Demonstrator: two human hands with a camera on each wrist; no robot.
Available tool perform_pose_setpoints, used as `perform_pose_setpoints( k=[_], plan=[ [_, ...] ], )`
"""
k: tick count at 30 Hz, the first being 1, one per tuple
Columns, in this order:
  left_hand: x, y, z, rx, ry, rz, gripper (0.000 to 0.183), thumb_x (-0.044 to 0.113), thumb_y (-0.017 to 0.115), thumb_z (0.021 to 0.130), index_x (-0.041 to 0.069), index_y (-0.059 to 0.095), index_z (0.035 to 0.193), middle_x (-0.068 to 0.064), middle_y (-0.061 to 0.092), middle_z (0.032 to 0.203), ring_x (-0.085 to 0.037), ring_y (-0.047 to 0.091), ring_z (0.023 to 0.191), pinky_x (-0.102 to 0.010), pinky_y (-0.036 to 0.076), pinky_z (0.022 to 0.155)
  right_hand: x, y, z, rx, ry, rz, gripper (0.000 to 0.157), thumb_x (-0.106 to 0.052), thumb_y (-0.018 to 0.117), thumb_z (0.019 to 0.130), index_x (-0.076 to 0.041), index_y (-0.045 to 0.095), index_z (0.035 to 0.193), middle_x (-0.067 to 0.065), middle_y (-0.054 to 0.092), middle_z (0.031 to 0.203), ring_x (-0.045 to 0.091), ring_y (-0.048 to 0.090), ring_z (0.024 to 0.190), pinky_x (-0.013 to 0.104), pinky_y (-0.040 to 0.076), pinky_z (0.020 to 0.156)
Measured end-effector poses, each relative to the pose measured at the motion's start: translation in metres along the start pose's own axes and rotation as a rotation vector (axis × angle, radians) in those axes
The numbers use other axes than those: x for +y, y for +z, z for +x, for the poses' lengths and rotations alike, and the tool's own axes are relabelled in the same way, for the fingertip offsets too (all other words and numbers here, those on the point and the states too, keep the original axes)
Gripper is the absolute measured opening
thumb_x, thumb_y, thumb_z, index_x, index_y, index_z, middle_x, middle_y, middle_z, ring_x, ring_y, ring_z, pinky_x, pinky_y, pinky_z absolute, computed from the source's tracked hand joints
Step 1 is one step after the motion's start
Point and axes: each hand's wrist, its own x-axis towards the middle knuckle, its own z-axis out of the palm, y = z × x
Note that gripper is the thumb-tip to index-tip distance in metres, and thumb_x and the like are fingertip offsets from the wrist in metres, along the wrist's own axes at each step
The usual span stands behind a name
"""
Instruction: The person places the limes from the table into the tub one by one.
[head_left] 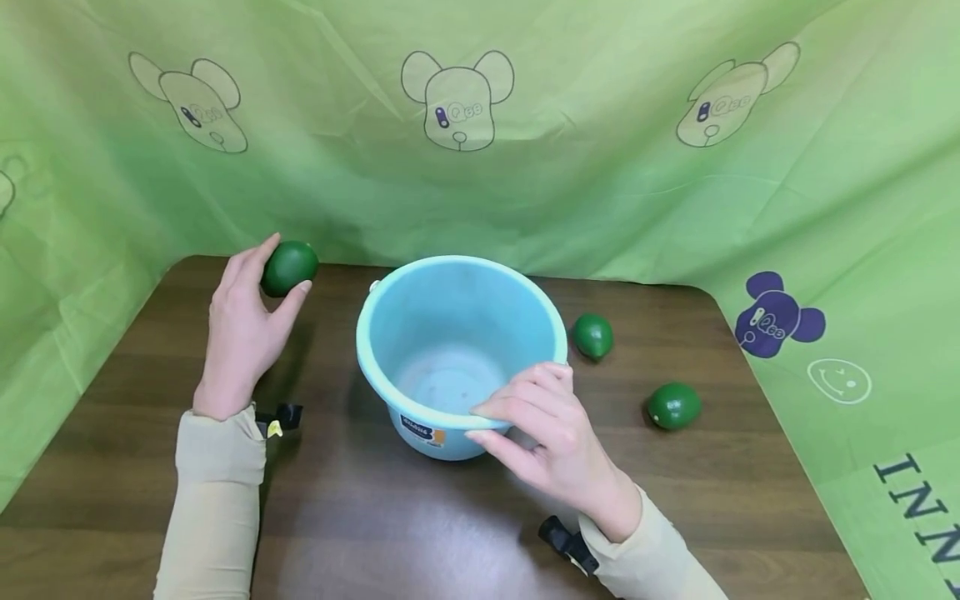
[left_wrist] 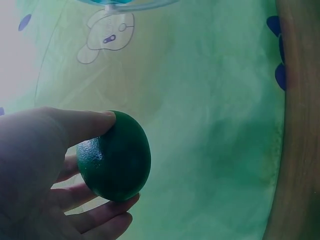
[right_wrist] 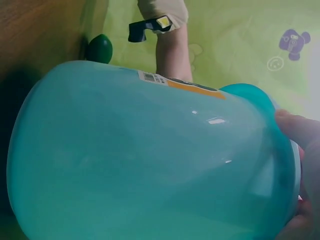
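Note:
My left hand (head_left: 243, 321) holds a glossy dark green lime (head_left: 291, 268) between thumb and fingers, raised left of the bucket. In the left wrist view the thumb lies over the lime (left_wrist: 117, 157) and the fingers curl beneath it. My right hand (head_left: 551, 433) pinches the near right rim of a light blue bucket (head_left: 465, 421), thumb outside and fingers over the edge. The bucket's inner floor shows bare. Its outer wall (right_wrist: 150, 150) fills most of the right wrist view, where my right thumb (right_wrist: 295, 125) sits at the rim.
Two more limes lie right of the bucket on the brown wooden table (head_left: 360, 525): one close by (head_left: 593, 336), another lime (head_left: 674, 406) farther right. The right wrist view shows a lime (right_wrist: 99, 49) beyond the bucket. A green printed curtain (head_left: 585, 183) surrounds the table's back and sides.

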Motion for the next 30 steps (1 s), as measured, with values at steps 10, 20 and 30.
perform_pose_setpoints(
  k=[10, 20, 30],
  plan=[
    [0.001, -0.004, -0.003, 0.02, 0.011, 0.008, 0.062, 0.019, 0.076, 0.093, 0.011, 0.053, 0.15, -0.018, 0.053, 0.143, -0.039, 0.054, 0.126, -0.059, 0.044, 0.099, -0.007, 0.007, -0.003, -0.075, 0.056, 0.03, 0.013, -0.025, 0.075, 0.096, -0.012, 0.076, 0.098, -0.006, 0.071, 0.089, 0.016, 0.058, 0.083, 0.04, 0.031, 0.085],
    [0.015, -0.01, -0.005, 0.048, 0.039, -0.026, 0.062, 0.019, 0.078, 0.092, 0.015, 0.055, 0.149, -0.015, 0.055, 0.142, -0.035, 0.054, 0.126, -0.055, 0.045, 0.099, -0.01, 0.01, -0.001, -0.086, 0.017, -0.003, 0.017, -0.025, 0.079, 0.092, -0.011, 0.078, 0.1, -0.006, 0.071, 0.088, 0.017, 0.062, 0.082, 0.033, 0.042, 0.082],
    [0.029, -0.016, -0.009, 0.116, 0.099, -0.077, 0.064, 0.015, 0.083, 0.086, 0.019, 0.059, 0.146, -0.009, 0.059, 0.139, -0.029, 0.054, 0.126, -0.051, 0.044, 0.097, -0.001, 0.0, 0.003, -0.049, 0.037, 0.025, 0.029, -0.032, 0.081, 0.09, -0.006, 0.075, 0.103, 0.007, 0.071, 0.101, 0.031, 0.064, 0.099, 0.046, 0.045, 0.094]
  ],
)
